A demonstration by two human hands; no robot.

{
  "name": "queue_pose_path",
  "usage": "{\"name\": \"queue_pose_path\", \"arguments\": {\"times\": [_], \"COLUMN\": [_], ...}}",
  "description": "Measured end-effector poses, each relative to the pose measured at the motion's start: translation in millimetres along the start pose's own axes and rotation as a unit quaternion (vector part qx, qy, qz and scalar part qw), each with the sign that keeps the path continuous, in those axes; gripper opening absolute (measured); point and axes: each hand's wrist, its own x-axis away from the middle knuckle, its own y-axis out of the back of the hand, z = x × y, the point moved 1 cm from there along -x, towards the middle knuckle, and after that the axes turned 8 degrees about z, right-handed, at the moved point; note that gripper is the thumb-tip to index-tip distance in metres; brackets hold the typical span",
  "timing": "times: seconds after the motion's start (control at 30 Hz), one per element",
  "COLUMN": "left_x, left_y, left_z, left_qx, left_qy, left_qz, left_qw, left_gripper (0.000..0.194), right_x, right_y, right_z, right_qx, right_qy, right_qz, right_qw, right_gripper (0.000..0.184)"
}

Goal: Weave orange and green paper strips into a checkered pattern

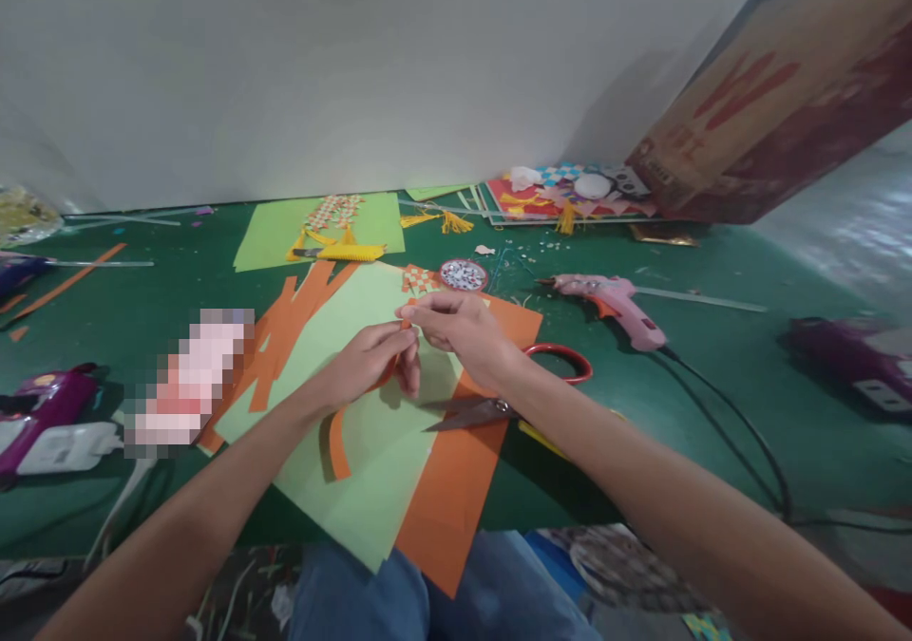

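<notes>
Between my two hands is an orange paper strip, its curled free end hanging below my left hand. My left hand pinches the strip, and my right hand closes on its upper end with thumb and finger. Both are held over light green paper sheets that lie partly on an orange sheet. Just beyond my right hand sits a small orange-and-white woven paper piece. Scissors with red handles lie under my right forearm, blades toward the left.
Orange strips lie left of the sheets. A pink glue gun rests at right, its cable running to the front. Behind are a round dish of small pieces, a yellow cutter knife and a paper bag.
</notes>
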Motion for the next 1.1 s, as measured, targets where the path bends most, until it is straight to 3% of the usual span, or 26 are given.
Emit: {"name": "queue_pose_path", "arguments": {"times": [0.6, 0.73, 0.9, 1.1], "left_x": [2.1, 2.6, 1.4, 0.6], "left_y": [-0.7, -1.5, -1.2, -1.1], "left_z": [1.0, -1.0, -1.7, -0.4], "left_qx": [-0.004, 0.009, 0.0, -0.013], "left_qy": [-0.004, -0.012, -0.01, -0.008], "left_qz": [0.026, 0.011, -0.012, -0.001], "left_qw": [1.0, 1.0, 1.0, 1.0], "left_gripper": [0.031, 0.03, 0.029, 0.028], "right_x": [-1.4, -1.6, 0.2, 0.3], "right_y": [2.0, 2.7, -0.1, -0.1], "right_z": [3.1, 2.3, 1.3, 2.1], "right_qx": [-0.029, -0.038, -0.005, -0.017], "right_qy": [0.052, 0.032, -0.003, 0.008], "right_qz": [-0.055, -0.034, 0.036, 0.005], "right_qw": [0.997, 0.998, 0.999, 1.0], "right_gripper": [0.03, 0.027, 0.028, 0.033]}}
